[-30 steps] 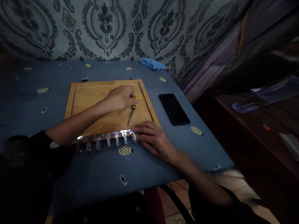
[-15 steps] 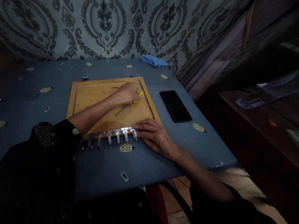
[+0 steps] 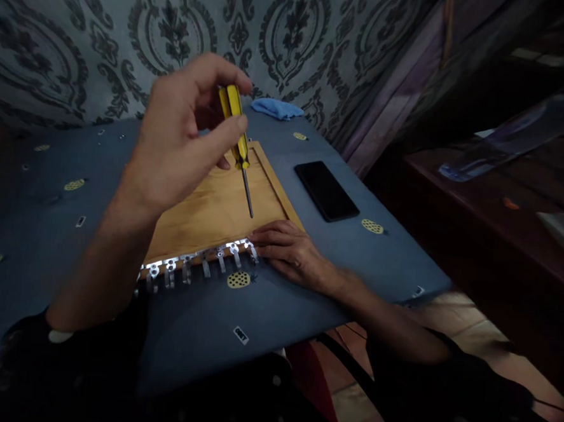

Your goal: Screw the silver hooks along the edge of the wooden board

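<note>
Screwdriver point(image 3: 242, 150) with a yellow handle, tilted tip-down over the right part of the wooden framed board point(image 3: 208, 214), is held between the left hand's point(image 3: 174, 147) thumb and curled fingers. Along the board's near edge runs a metal hook rail point(image 3: 234, 247); the right hand point(image 3: 296, 255) lays its extended fingers at the right end, any pinch underneath hidden. Farther right lies a black smartphone point(image 3: 326, 190); at the table's far side, a blue cloth point(image 3: 277, 109).

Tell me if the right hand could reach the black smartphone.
Probably yes: nothing visible stands between the right hand, by the metal hook strip, and the black smartphone on the tablecloth.
</note>
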